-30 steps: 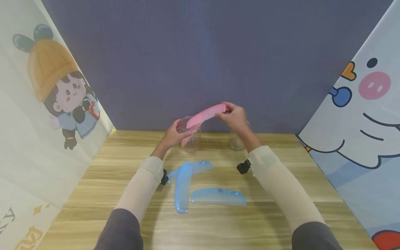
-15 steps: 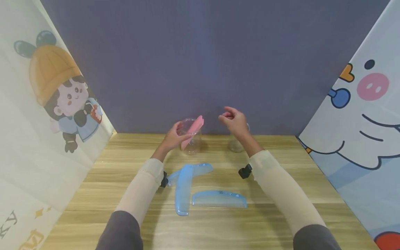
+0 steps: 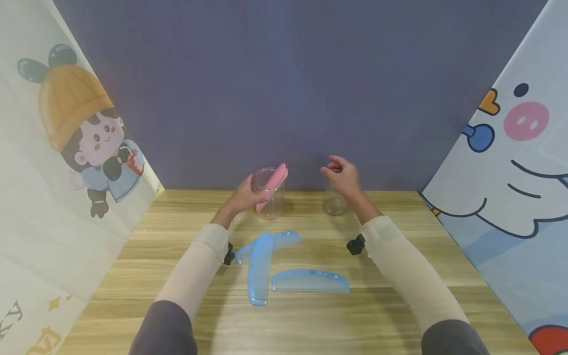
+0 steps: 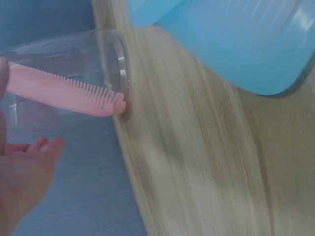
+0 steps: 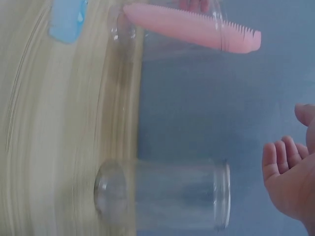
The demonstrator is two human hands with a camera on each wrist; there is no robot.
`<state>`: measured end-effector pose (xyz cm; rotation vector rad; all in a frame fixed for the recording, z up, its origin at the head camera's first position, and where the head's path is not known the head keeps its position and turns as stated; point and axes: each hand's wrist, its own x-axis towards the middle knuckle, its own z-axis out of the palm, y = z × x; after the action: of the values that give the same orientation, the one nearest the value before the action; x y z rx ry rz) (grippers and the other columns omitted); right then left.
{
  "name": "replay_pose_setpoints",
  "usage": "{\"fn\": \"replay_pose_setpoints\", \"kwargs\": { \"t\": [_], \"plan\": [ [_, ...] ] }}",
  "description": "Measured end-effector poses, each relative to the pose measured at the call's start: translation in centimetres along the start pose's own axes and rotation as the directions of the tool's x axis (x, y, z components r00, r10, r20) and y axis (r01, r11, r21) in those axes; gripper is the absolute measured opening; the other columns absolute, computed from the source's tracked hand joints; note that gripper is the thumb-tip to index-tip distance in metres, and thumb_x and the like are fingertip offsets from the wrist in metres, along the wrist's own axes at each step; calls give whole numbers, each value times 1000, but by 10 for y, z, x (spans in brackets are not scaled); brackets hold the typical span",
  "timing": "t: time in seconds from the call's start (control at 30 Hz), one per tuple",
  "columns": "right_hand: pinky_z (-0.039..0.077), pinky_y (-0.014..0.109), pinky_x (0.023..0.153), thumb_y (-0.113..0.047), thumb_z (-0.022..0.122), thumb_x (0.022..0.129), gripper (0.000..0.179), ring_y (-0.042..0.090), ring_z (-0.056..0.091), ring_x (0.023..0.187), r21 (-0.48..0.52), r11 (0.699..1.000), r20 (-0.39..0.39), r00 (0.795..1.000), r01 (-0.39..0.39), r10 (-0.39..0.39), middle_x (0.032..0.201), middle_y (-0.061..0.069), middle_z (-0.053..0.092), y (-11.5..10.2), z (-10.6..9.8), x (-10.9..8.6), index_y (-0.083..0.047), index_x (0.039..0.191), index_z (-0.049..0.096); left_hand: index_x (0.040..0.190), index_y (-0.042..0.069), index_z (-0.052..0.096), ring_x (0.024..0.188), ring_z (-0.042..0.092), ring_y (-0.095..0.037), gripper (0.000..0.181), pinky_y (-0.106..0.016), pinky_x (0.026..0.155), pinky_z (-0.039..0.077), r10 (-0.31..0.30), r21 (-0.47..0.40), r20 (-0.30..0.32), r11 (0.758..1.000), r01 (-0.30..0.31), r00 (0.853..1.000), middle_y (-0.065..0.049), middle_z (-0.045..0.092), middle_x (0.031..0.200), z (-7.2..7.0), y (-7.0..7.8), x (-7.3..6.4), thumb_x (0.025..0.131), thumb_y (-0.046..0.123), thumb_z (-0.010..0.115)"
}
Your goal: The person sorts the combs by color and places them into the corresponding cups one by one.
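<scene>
A clear jar stands at the table's back with pink combs leaning in it; in the right wrist view their ends stick out past the rim. My left hand is at the jar's left side, the thumb before it. In the left wrist view its fingertips lie loosely beside the wall, seemingly apart from it. My right hand holds nothing, fingers relaxed, above and beside a second clear jar, which contains no comb in the right wrist view.
On the wooden table, one blue comb lies across another blue comb. A third blue comb lies to their right. A dark wall rises behind the jars, with printed panels on both sides.
My right hand has let go of a pink comb, which dropped into the left jar beside another, and has drawn back to the right. My left hand has shifted slightly left.
</scene>
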<state>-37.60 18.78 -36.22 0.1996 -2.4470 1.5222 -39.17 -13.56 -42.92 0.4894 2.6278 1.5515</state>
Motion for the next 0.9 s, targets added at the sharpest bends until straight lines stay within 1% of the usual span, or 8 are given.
{"fn": "replay_pose_setpoints", "kwargs": {
  "t": [0.1,0.23,0.4,0.47,0.53,0.63,0.73,0.9],
  "plan": [
    [52,34,92,-26,70,97,60,29,59,115,-58,998,-18,1000,-2,1,130,21,61,8,-5,-1,-3,149,50,158,-5,22,144,40,-45,91,-60,120,36,-18,75,8,997,18,1000,-30,37,157,0,-1,-4,90,23,76],
    [48,43,90,-30,70,96,64,33,52,113,-140,990,-64,998,-5,-4,134,25,52,21,-11,-2,-3,150,48,157,-10,20,147,33,-50,94,-63,121,31,-74,193,1,979,72,997,-33,28,160,0,-1,-12,91,28,74],
    [40,57,111,-37,75,90,77,43,38,134,-227,973,-136,991,-44,14,144,27,43,38,-16,-1,-6,153,44,153,-6,33,138,45,-48,88,-62,115,41,-27,281,45,960,13,999,-30,40,153,1,0,-25,88,32,79],
    [33,62,117,-42,76,89,84,45,28,143,-246,967,-141,989,-73,39,151,27,36,43,-18,-2,-9,157,38,153,-7,33,140,44,-49,89,-63,116,40,-15,321,63,947,-6,998,-30,39,155,2,2,-32,88,32,79],
    [28,65,120,-46,77,88,92,48,19,148,-252,963,-120,990,-98,69,157,29,26,48,-19,-3,-11,161,31,154,-8,31,143,40,-49,90,-64,118,36,-27,361,66,933,2,997,-31,36,157,2,4,-40,89,32,78],
    [23,69,121,-49,76,89,103,53,10,151,-276,955,-65,993,-113,98,163,31,15,53,-20,-5,-10,164,17,155,-9,30,146,36,-49,89,-63,120,33,-75,388,65,921,45,995,-32,34,159,4,8,-55,90,31,76],
    [21,70,122,-47,77,89,109,55,8,153,-295,950,-24,995,-104,101,166,32,11,59,-19,-5,-5,164,10,154,-10,30,146,35,-50,87,-62,120,34,-122,389,65,917,87,990,-33,34,158,8,11,-71,92,31,75],
    [27,64,123,-40,79,87,109,52,20,151,-287,954,-31,997,-81,75,163,35,19,71,-16,-4,2,162,12,151,-12,33,139,43,-50,83,-60,115,42,-194,371,78,916,152,978,-34,37,153,14,16,-92,93,32,74]
  ]
}}
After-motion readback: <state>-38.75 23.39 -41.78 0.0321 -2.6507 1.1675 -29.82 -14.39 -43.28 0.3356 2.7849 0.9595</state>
